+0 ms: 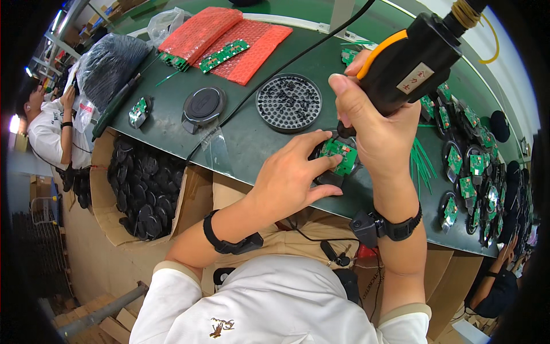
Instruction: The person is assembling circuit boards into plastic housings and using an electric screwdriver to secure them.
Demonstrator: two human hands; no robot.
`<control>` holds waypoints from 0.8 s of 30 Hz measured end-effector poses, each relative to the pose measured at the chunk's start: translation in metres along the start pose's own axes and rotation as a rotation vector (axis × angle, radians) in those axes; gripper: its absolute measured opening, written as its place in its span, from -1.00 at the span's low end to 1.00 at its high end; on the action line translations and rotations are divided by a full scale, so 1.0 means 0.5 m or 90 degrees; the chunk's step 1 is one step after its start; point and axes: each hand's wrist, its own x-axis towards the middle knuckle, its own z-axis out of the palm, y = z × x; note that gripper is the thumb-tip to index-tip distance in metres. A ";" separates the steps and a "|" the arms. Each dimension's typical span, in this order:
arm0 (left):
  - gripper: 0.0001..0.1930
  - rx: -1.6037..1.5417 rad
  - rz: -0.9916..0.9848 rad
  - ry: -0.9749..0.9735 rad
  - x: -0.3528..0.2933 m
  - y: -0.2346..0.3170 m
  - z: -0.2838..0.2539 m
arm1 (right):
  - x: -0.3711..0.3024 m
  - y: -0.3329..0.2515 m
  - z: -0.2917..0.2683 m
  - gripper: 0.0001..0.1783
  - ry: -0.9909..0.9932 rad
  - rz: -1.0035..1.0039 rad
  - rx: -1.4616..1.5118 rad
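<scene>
My right hand [381,129] is closed around a black electric screwdriver [395,71] with an orange lever. The driver's tip points down at the upper edge of a green circuit board [345,162], which sits in a dark housing at the table's near edge. Whether the tip touches a screw is hidden. My left hand [286,180] steadies this housing, index finger pressing on the board and thumb against the near side. Just beyond stands a round perforated dish [286,129] holding many small black pieces.
Several housings with green boards [467,186] crowd the table's right side, beside loose green strips [423,163]. Red bubble wrap [266,49] and a round black device [201,104] lie left. A cardboard box [102,166] holds black discs [149,192]. Other people [48,129] work nearby.
</scene>
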 end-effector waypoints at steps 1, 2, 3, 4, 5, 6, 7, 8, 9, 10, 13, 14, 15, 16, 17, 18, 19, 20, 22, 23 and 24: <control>-0.47 0.000 -0.001 0.001 0.000 0.000 0.000 | -0.001 0.000 0.000 -0.80 -0.002 0.001 0.000; -0.49 -0.006 -0.003 0.013 0.000 0.001 0.001 | -0.003 -0.001 0.000 -0.80 -0.007 0.011 -0.015; -0.51 -0.011 -0.005 0.025 0.000 0.001 0.001 | -0.005 -0.001 0.002 -0.79 -0.010 0.016 -0.022; -0.51 -0.010 -0.006 0.027 0.000 0.001 0.001 | -0.007 -0.002 0.003 -0.79 -0.014 0.021 -0.030; -0.51 -0.013 -0.005 0.025 0.000 0.001 0.001 | -0.010 -0.003 0.006 -0.78 -0.008 0.020 -0.038; -0.51 -0.016 -0.005 0.023 0.000 0.000 0.001 | -0.010 -0.003 0.008 -0.78 -0.006 0.015 -0.046; -0.51 -0.016 -0.005 0.024 0.000 0.000 0.002 | -0.009 -0.003 0.011 -0.78 -0.004 0.018 -0.047; -0.51 -0.015 -0.005 0.026 0.000 0.000 0.002 | -0.007 -0.002 0.013 -0.76 -0.008 -0.014 -0.061; -0.51 -0.015 -0.004 0.027 -0.001 0.000 0.003 | -0.006 -0.003 0.014 -0.76 -0.010 -0.030 -0.068; -0.51 -0.016 -0.005 0.028 -0.001 0.000 0.004 | -0.004 -0.004 0.015 -0.75 -0.013 -0.046 -0.075; -0.51 -0.016 -0.006 0.030 -0.001 -0.001 0.005 | -0.002 -0.008 0.016 -0.71 -0.012 -0.041 -0.069; -0.51 -0.015 -0.005 0.028 -0.001 -0.001 0.005 | -0.004 -0.010 0.018 -0.70 -0.012 -0.028 -0.064; -0.50 -0.014 -0.004 0.027 -0.001 -0.001 0.004 | -0.003 -0.013 0.018 -0.69 -0.007 -0.011 -0.063; -0.50 -0.014 -0.004 0.026 -0.001 -0.001 0.004 | -0.002 -0.017 0.019 -0.69 -0.011 -0.015 -0.058; -0.49 -0.012 -0.010 0.016 -0.001 -0.001 0.003 | 0.003 -0.024 0.016 -0.67 -0.011 0.003 -0.056; -0.47 -0.010 -0.014 0.007 0.001 -0.001 0.002 | 0.011 -0.032 0.010 -0.65 -0.009 0.019 -0.054; -0.47 -0.011 -0.010 0.006 0.002 -0.002 0.001 | 0.023 -0.050 -0.011 -0.57 -0.003 0.007 -0.062; -0.45 0.005 -0.004 0.005 0.002 -0.002 0.001 | 0.034 -0.074 -0.038 -0.52 0.009 -0.024 -0.104; -0.42 0.019 0.000 0.000 0.002 -0.001 -0.001 | 0.068 -0.116 -0.095 -0.53 0.036 -0.094 -0.036; -0.39 -0.009 0.004 -0.002 0.002 -0.001 -0.001 | 0.080 -0.137 -0.125 -0.55 0.042 -0.101 -0.045; -0.35 -0.033 0.008 -0.003 0.002 -0.002 -0.002 | 0.091 -0.156 -0.154 -0.56 0.017 -0.101 -0.073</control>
